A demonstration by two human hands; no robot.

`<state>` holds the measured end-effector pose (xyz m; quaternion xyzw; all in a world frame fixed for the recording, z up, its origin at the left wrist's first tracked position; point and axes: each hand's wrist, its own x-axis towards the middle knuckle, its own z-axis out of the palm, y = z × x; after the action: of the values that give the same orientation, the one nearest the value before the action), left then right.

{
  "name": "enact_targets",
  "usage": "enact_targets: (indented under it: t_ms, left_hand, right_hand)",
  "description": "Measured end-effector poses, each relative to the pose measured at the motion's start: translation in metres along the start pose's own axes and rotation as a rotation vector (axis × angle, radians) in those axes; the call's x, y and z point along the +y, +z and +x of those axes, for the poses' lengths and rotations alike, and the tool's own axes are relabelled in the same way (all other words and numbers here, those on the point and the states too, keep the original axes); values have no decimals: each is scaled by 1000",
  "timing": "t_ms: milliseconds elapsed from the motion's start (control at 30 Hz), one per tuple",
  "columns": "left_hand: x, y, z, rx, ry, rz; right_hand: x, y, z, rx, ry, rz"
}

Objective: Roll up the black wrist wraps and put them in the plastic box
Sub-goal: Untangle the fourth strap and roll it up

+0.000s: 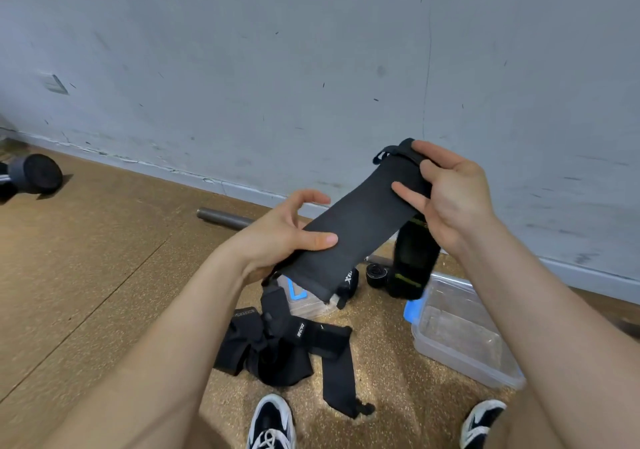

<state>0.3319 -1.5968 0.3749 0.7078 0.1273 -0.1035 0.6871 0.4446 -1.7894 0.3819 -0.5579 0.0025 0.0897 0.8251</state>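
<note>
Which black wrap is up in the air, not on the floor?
The wrist wrap stretched flat between the left hand and the right hand. The other wraps lie crumpled in a heap on the floor.

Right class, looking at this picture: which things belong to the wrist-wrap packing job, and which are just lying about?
Part of the job:
black wrist wrap, gripped by the left hand and right hand
loose wraps piled on the floor
rolled wrap on the floor
plastic box, open

Just lying about:
dumbbell
metal bar along the wall
</note>
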Motion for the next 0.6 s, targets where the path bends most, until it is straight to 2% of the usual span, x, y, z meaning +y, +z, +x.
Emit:
enact_targets:
  t_ms: [100, 167, 233, 333, 400, 500, 600]
  left_hand:
    - [4, -10, -8, -116, 70, 0]
    - [4, -17, -13, -207, 117, 121]
    - [6, -23, -18, -315, 104, 238]
    - [7, -27, -23, -455, 16, 316]
    - [8, -26, -25, -423, 8, 350]
    - [10, -21, -26, -235, 93, 306]
    - [12, -21, -24, -39, 106, 108]
  right_hand:
    - [5, -1, 2, 30, -63, -286]
    - [9, -4, 4, 23, -133, -478]
    - [11, -5, 4, -9, -170, -560]
    - [9, -3, 2, -21, -101, -554]
    - [8, 0, -1, -41, -42, -497]
    - [8, 3, -3, -129, 12, -436]
    - [9, 3, -6, -277, 20, -640]
